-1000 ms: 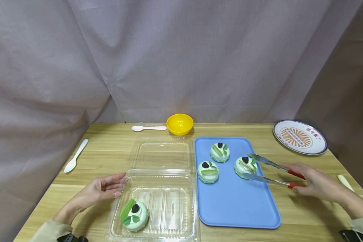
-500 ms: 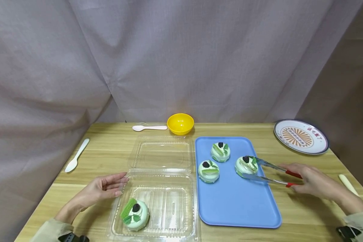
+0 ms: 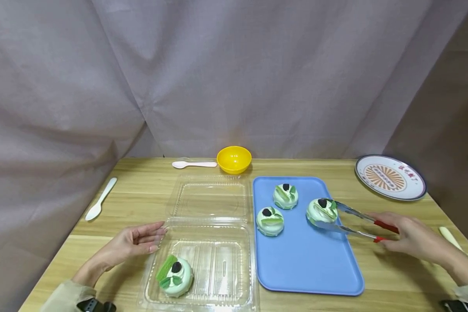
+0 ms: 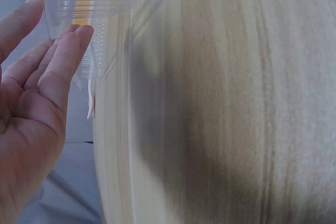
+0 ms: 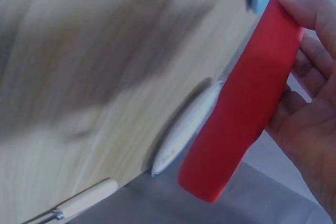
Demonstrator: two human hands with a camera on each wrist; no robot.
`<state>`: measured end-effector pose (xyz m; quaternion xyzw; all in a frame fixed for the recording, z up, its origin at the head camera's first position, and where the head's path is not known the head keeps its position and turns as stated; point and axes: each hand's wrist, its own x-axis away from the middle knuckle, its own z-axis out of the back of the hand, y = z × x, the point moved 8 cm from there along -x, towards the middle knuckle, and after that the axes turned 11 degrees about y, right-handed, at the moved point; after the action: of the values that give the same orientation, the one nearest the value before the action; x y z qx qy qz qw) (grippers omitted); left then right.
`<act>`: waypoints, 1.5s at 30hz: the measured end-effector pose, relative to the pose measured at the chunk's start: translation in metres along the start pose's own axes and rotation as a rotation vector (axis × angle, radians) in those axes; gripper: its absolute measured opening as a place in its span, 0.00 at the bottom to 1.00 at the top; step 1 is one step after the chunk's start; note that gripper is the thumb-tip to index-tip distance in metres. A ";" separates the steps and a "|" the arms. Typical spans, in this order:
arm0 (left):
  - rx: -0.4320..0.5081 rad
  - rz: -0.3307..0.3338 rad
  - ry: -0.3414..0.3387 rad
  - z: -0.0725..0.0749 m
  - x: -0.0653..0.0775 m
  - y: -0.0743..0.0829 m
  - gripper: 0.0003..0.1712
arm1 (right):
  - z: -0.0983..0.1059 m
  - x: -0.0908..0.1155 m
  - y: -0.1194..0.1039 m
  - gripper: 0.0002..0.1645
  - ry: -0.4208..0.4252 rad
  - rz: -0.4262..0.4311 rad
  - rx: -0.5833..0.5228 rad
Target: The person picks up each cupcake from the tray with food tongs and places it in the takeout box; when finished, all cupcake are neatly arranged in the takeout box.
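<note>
My right hand grips a pair of metal tongs by the red handles. Between the tong tips is a pale green cake topped with a blackberry and leaves, over the blue tray. Two similar cakes, one at the tray's left side and one farther back, sit on it. Fingers extended, my left hand is at the left rim of a clear hinged plastic box, its lid laid back. Another cake with a green slice stands in the box's front left corner.
A yellow bowl and a pale spoon are at the back edge. A white spoon lies on the left. On the right are a patterned plate and a cream handle partly behind my right arm.
The tong arms have come closer together around the right-hand cake. That cake has shifted slightly up and to the right in the head view. My left hand stays at the box.
</note>
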<state>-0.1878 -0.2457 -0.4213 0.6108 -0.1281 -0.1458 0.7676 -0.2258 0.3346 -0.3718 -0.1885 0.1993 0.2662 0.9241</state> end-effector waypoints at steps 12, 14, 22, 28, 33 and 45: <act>-0.003 -0.001 0.006 0.001 -0.002 0.000 0.39 | 0.000 -0.059 -0.092 0.43 0.071 0.113 -0.049; 0.003 -0.010 0.006 0.001 -0.001 0.002 0.38 | -0.013 -0.071 -0.119 0.41 0.048 0.153 -0.091; 0.016 -0.017 0.002 0.001 0.000 0.004 0.38 | -0.075 -0.097 -0.200 0.36 -0.156 0.234 -0.218; 0.007 -0.012 0.011 0.002 -0.001 0.002 0.38 | -0.095 -0.110 -0.229 0.35 -0.223 0.274 -0.213; 0.008 -0.012 0.012 0.002 -0.001 0.001 0.38 | -0.105 -0.114 -0.240 0.35 -0.271 0.263 -0.202; 0.009 -0.003 0.013 0.002 -0.001 -0.001 0.39 | -0.113 -0.123 -0.255 0.34 -0.328 0.273 -0.100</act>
<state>-0.1895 -0.2469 -0.4216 0.6155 -0.1229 -0.1423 0.7654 -0.2076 0.0316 -0.3483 -0.1597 0.0565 0.4256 0.8889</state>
